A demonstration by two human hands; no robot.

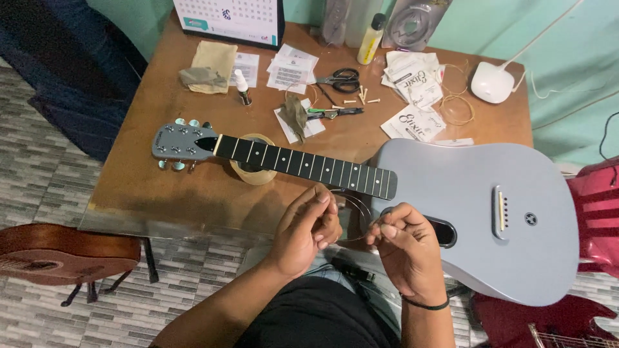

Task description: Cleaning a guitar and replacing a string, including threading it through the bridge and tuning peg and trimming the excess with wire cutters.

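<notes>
Coiled thin guitar string pinched between left hand and right hand.

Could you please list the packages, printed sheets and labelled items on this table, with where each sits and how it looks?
Desk calendar: back edge, white grid, dark frame, teal corner.
String envelopes: back right, white paper squares with dark script, fanned.
Leaflets: back centre, small white sheets, fine print.
Clear pouch: back right, holds coiled string.
Yellow bottle: beside the pouch, dark cap.
</notes>
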